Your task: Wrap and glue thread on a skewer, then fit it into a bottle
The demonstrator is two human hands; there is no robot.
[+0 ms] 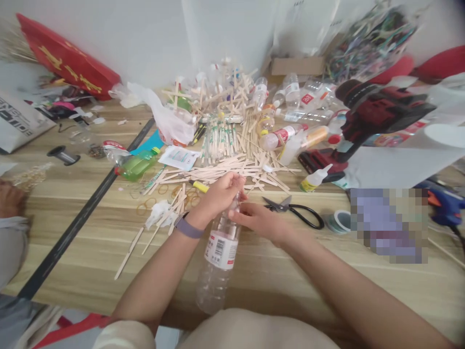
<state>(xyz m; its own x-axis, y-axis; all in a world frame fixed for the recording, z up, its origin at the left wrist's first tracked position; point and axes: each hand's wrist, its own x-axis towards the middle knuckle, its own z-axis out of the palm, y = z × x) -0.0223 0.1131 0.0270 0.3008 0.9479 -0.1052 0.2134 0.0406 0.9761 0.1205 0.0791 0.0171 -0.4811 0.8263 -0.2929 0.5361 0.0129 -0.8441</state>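
A clear plastic bottle (218, 257) with a white and red label and a printed barcode leans at the table's front edge, its base toward my body. Closed round the top of its neck is my left hand (223, 191), a purple band on the wrist. My right hand (257, 220) grips the bottle just below, thumb and fingers against the shoulder. The bottle's mouth is hidden by my fingers, so I cannot tell whether a cap is on. Black-handled scissors (308, 216) lie right of my hands. A yellow marker (199, 186) rests behind my left wrist.
Wooden sticks (232, 167) are heaped behind my hands, with several plastic bottles (290, 92) beyond. A red cordless drill (378, 116), a glue bottle (315, 178) and a spool (339, 221) stand right. A green bottle (140, 165) lies left. Another person's hand (10, 199) shows far left.
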